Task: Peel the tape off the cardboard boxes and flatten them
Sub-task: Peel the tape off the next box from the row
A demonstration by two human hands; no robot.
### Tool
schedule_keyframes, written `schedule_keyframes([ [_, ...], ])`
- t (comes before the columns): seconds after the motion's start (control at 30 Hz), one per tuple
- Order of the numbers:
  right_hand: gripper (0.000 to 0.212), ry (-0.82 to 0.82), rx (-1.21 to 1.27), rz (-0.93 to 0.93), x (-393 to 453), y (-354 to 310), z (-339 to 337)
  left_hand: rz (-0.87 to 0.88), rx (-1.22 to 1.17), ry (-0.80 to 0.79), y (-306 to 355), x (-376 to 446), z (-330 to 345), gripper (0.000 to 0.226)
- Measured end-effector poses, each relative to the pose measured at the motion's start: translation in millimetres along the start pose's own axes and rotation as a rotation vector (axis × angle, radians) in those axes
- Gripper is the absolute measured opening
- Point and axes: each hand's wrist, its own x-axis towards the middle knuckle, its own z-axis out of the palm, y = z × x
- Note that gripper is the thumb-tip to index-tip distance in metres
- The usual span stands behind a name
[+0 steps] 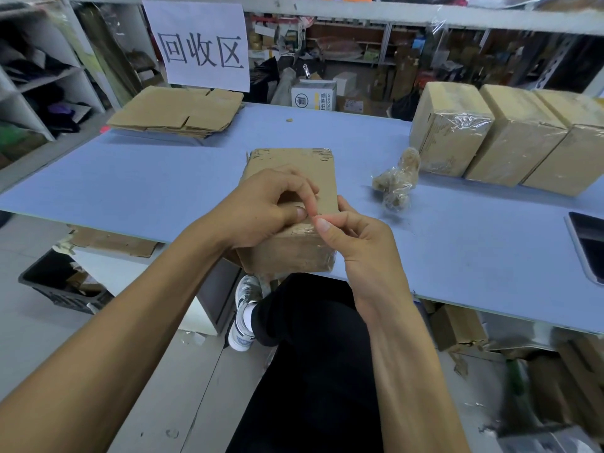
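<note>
A taped box point(294, 191) is gripped by the left hand point(261, 207); its tape is pinched by the right hand point(353, 237). Beyond, flattened boxes point(176, 112) are stacked; rightward, three wrapped boxes point(510, 135) remain.

Blue table point(157, 188): flattened cardboard stack point(176, 112) far left, 3 taped boxes point(510, 135) right, tape wad point(397, 181) near them, box point(294, 204) at front edge.
</note>
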Motion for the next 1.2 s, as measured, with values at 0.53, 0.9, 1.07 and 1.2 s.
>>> schedule_keyframes([
  [0.53, 0.013, 0.041, 0.208, 0.036, -11.5, -17.5, -32.7, -0.042, 0.031, 0.032, 1.8, 2.4, 3.9, 0.015],
  [0.9, 0.050, 0.143, -0.258, 0.147, -18.2, -5.2, 17.9, -0.038, 0.027, 0.048, 1.4, 3.5, 5.9, 0.015],
  [1.07, 0.046, -0.065, -0.320, 0.044, -17.7, -4.1, -2.6, -0.014, 0.063, 0.052, 0.6, 4.4, 11.6, 0.008],
  [1.2, 0.037, -0.192, -0.328, 0.048, -19.2, -3.7, -26.5, -0.002, 0.108, 0.054, 0.0, 4.0, 12.6, 0.024],
])
